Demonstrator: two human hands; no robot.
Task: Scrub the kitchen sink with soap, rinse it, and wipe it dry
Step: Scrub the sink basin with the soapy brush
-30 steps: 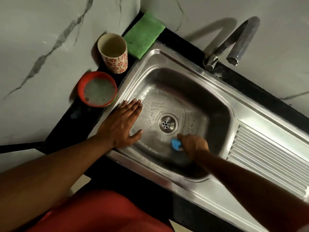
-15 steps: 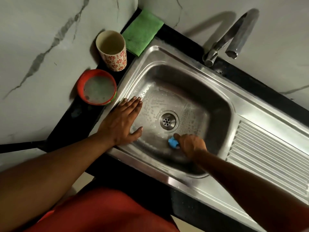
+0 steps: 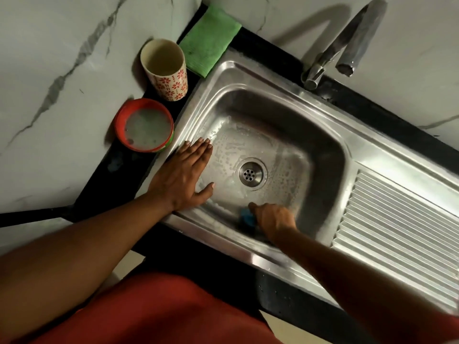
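Steel sink (image 3: 367, 155): right hand (image 3: 273, 218) grips blue scrubber (image 3: 247, 218), left hand (image 3: 185, 175) presses rim.

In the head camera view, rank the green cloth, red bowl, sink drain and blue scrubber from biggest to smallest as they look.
1. green cloth and red bowl: look about alike, so no ranking between them
2. drain
3. blue scrubber: smallest as seen, though the right hand hides part of it

Right hand (image 3: 274, 219) presses blue scrubber (image 3: 247, 218) into sink (image 3: 323, 135).
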